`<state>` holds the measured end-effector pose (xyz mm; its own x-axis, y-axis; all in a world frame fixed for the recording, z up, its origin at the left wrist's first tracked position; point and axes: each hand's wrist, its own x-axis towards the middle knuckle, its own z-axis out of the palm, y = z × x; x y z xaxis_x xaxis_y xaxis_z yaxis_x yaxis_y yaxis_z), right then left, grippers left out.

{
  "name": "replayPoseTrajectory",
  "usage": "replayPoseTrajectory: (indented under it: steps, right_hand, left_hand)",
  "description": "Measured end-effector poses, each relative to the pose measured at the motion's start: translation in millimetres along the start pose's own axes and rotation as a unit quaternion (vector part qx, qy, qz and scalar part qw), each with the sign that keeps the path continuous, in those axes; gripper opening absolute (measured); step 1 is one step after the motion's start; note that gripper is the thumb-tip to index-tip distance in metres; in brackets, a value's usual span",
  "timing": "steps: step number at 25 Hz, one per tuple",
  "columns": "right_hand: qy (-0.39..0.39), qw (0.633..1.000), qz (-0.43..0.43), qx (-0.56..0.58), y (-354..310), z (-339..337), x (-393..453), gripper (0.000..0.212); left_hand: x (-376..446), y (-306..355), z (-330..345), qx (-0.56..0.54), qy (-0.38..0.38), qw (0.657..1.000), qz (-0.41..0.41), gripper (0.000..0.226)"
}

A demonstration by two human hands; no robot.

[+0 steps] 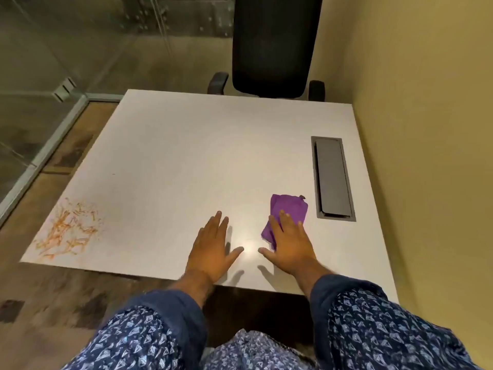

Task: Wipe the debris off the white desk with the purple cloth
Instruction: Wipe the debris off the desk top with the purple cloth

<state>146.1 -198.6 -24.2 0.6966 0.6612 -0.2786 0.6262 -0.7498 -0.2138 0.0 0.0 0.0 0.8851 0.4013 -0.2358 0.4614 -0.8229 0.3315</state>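
Observation:
A folded purple cloth (289, 212) lies on the white desk (186, 156), towards its near right side. My right hand (289, 247) rests flat with spread fingers, its fingertips lying on the cloth's near edge; it does not grip the cloth. My left hand (212, 252) lies flat on the bare desk just to the left, fingers apart, holding nothing. Orange stringy debris (68, 231) is scattered over the desk's near left corner, well away from both hands.
A grey cable hatch (332, 176) is set into the desk right of the cloth. A black office chair (272, 46) stands behind the far edge. A yellow wall (426, 129) runs along the right side, a glass partition (40, 62) on the left.

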Motion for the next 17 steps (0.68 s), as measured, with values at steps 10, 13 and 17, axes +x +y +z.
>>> replayPoseTrajectory:
  steps: [10,13,17]
  right_hand:
    - [-0.173,0.98,0.091,0.026,10.5,17.1,18.6,0.047]
    - [-0.152,0.978,0.095,0.107,12.5,11.8,22.1,0.037]
    - [0.075,0.868,0.205,0.447,-0.7,-1.3,23.5,0.023]
  left_hand:
    - [10.1,24.3,18.5,-0.071,-0.067,0.995,0.034,0.093]
    - [7.2,12.9,12.0,-0.092,-0.06,0.994,0.011,0.091]
    - [-3.9,-2.6,6.1,-0.164,-0.042,0.984,-0.049,0.086]
